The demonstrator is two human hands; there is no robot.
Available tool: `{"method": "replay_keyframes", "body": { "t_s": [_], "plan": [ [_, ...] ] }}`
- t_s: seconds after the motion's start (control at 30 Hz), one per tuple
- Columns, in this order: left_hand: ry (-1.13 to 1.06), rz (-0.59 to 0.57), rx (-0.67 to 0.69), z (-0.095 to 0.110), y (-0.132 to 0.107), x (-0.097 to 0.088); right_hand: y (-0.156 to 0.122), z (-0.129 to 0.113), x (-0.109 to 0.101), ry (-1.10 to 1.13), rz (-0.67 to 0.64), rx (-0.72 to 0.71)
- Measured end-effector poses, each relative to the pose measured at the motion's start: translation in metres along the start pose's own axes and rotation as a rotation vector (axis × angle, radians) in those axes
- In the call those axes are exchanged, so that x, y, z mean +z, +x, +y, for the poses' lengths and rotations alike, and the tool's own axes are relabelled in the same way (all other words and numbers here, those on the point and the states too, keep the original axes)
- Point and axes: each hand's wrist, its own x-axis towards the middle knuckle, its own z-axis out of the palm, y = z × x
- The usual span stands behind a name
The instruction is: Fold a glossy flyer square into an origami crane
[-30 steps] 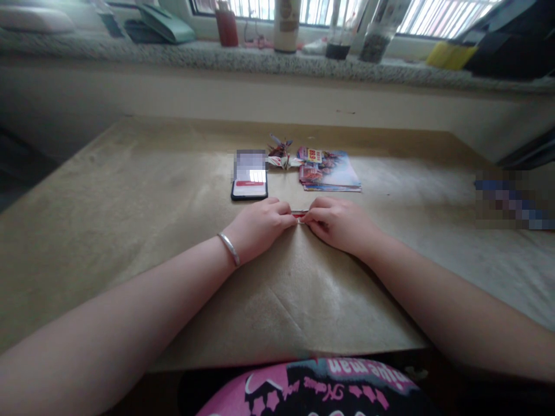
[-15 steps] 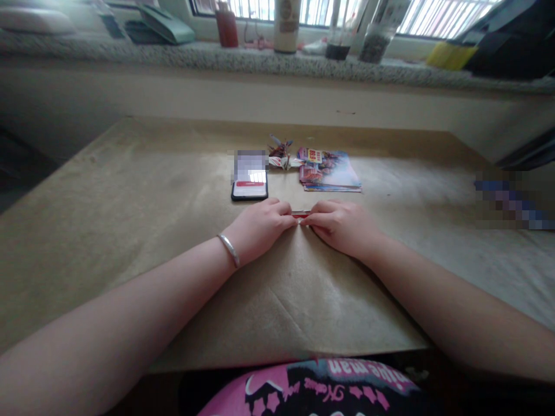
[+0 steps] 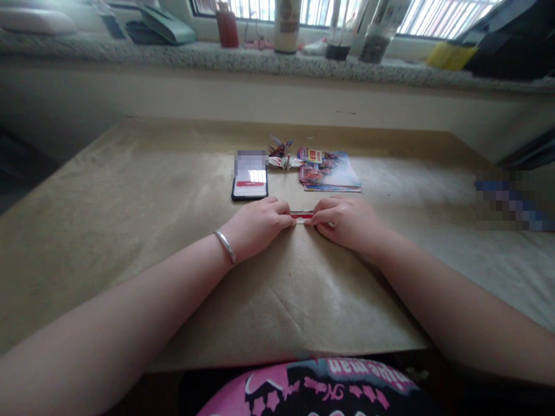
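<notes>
Between my two hands a narrow folded strip of paper (image 3: 301,216), red and white, lies low at the tabletop. My left hand (image 3: 263,224), with a silver bangle at its wrist, has its fingers closed on the strip's left end. From the other side my right hand (image 3: 344,222) pinches the right end. Only the strip's middle shows; fingers cover both ends. Just beyond my left hand rests a phone (image 3: 250,188) with a lit screen. Behind my right hand sits a stack of colourful printed sheets (image 3: 338,170).
A crumpled or folded paper piece (image 3: 281,156) lies between phone and stack. A tan cover spreads over the table (image 3: 143,231). Bottles and jars, among them a red bottle (image 3: 228,26), line the stone windowsill (image 3: 173,55). A blurred blue object (image 3: 515,202) is at the right.
My hands have drawn slightly apart along the strip, so more of its red and white middle shows. Phone and stack stay where they were.
</notes>
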Motion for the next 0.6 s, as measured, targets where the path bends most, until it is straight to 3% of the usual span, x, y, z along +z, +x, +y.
{"method": "replay_keyframes", "body": {
  "t_s": [0.3, 0.6],
  "plan": [
    [0.027, -0.044, -0.008, 0.002, 0.0, -0.008, -0.003, 0.009, -0.004, -0.046, -0.025, -0.025],
    [0.068, -0.175, 0.0, 0.001, 0.0, -0.02, -0.005, 0.013, -0.014, -0.079, -0.072, -0.043]
  ]
}}
